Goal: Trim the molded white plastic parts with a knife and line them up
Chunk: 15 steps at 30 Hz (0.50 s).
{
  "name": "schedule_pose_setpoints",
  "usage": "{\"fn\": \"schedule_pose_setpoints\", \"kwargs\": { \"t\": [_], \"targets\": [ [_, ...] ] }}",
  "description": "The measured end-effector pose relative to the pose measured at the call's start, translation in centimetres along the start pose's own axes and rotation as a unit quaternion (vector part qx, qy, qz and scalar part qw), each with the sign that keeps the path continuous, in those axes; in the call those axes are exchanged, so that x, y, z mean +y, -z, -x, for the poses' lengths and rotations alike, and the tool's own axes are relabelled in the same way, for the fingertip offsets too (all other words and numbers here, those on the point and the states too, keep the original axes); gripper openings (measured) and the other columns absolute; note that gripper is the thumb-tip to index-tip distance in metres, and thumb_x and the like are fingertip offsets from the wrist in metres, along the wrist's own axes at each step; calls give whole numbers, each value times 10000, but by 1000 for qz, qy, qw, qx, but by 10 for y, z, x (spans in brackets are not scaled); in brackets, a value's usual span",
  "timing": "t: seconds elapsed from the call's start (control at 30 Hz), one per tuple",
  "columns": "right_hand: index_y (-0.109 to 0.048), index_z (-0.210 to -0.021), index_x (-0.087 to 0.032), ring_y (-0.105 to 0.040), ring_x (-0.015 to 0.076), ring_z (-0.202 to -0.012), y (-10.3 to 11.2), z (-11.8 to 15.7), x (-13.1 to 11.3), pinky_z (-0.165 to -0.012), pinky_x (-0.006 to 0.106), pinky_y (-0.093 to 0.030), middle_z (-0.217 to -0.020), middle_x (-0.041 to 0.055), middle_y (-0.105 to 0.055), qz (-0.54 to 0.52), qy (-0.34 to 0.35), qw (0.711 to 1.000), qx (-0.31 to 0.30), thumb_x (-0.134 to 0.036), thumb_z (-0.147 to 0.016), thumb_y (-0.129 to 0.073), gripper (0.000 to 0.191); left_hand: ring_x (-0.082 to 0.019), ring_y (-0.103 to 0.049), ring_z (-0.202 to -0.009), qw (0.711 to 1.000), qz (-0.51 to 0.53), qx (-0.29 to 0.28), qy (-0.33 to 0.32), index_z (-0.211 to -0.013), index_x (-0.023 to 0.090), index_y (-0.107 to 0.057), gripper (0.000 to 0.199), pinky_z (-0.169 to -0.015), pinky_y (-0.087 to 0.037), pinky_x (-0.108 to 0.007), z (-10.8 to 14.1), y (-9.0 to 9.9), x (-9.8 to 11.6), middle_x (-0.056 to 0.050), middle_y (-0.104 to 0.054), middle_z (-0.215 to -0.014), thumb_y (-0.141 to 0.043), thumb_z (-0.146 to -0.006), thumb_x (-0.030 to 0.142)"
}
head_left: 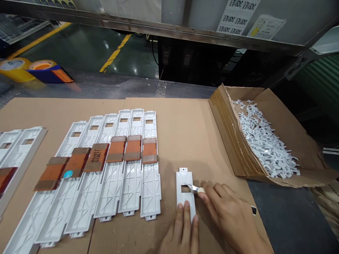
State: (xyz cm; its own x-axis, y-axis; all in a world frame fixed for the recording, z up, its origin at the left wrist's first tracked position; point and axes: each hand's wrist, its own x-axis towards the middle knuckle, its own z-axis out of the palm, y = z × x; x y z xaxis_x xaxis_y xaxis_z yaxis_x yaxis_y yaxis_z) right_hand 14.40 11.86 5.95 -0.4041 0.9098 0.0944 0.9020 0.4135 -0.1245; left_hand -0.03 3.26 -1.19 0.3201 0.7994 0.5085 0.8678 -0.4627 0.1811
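The left hand (pixel 181 233) lays extended fingers (pixel 186 217) on a white panel (pixel 185 197); the right hand (pixel 230 208) clamps a knife (pixel 195 188).

The bare left hand (pixel 182 231) presses down a flat white plastic panel with a rectangular opening (pixel 183 177). The bare right hand (pixel 231 211) grips a small pale-handled metal knife (pixel 195 188), its tip near the opening's far edge. To the left, ribbed white plastic panels (pixel 150 188) lie in a row under reddish-brown rectangular blocks (pixel 149 151). Far right, an open brown cardboard box (pixel 225 127) holds many small white plastic pieces (pixel 267 148).
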Motion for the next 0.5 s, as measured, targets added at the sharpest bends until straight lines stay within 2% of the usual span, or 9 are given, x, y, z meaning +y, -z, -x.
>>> {"fn": "schedule_pose_setpoints", "kwargs": {
  "t": [0.1, 0.2, 0.3, 0.43, 0.5],
  "targets": [
    [-592, -1024, -223, -601, 156, -756, 10, 6, 1, -635, 252, -419, -850, 14, -642, -120, -48, 991, 21, -298, -962, -358, 254, -304, -604, -1013, 995, -20, -84, -39, -1099, 134, -573, 332, -782, -460, -347, -2, 11, -3, -160, -656, -1064, -444, -832, 283],
    [-573, -1085, -252, -618, 136, -875, 16, 13, 4, -726, 206, -460, -958, 3, -658, -217, -94, 971, 45, -275, -948, -392, 229, -314, -573, -1069, 990, -40, -119, -60, -1207, 219, -507, 407, -767, -466, -342, -8, 26, -9, -154, -631, -1125, -534, -801, 212],
    [-599, -1054, -246, -631, 145, -920, 17, 23, 7, -751, 189, -485, -998, 12, -671, -251, -131, 957, 63, -286, -935, -409, 228, -307, -545, -1112, 983, -20, -166, -74, -1198, 255, -508, 383, -765, -477, -338, -10, 35, -14, -145, -585, -1206, -541, -817, 245],
    [-624, -1031, -216, -644, 167, -927, 15, 39, 10, -726, 189, -511, -999, 34, -684, -250, -173, 951, 65, -333, -933, -393, 276, -307, -550, -1103, 984, -18, -154, -87, -1155, 248, -533, 340, -790, -483, -359, -10, 36, -20, -145, -589, -1199, -548, -821, 304],
    [-616, -1050, -213, -646, 167, -923, 11, 47, 11, -706, 189, -518, -996, 35, -686, -249, -189, 948, 53, -343, -940, -372, 298, -321, -562, -1079, 984, -13, -137, -117, -1158, 263, -529, 349, -783, -482, -379, -13, 37, -25, -164, -604, -1165, -552, -818, 336]
  ]
}}
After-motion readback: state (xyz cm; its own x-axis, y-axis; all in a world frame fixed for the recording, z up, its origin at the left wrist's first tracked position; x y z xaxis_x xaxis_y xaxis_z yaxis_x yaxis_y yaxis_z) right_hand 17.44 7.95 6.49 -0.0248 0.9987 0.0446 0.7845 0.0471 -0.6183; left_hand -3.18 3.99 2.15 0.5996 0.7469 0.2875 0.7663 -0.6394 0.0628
